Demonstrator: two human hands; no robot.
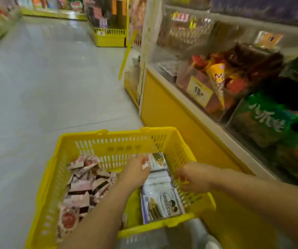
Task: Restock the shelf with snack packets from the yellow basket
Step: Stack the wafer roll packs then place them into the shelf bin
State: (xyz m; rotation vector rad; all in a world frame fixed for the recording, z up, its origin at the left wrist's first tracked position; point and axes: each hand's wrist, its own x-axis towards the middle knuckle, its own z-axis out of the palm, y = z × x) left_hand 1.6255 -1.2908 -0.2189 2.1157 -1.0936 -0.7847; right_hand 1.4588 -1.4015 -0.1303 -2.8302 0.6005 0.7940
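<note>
Head view: left hand [135,170] pinches a small packet [145,163] by the far wall of the yellow basket [83,136], the grasp of the right hand [194,177] unreadable; that fingertip pinch may well drop it.

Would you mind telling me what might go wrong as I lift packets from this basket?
1. The small pink-and-white packets lie in a loose heap, so some may slip from the left hand when lifted.
2. The right hand sits at the right wall of the yellow basket; tugging there might tip or slide it.
</note>
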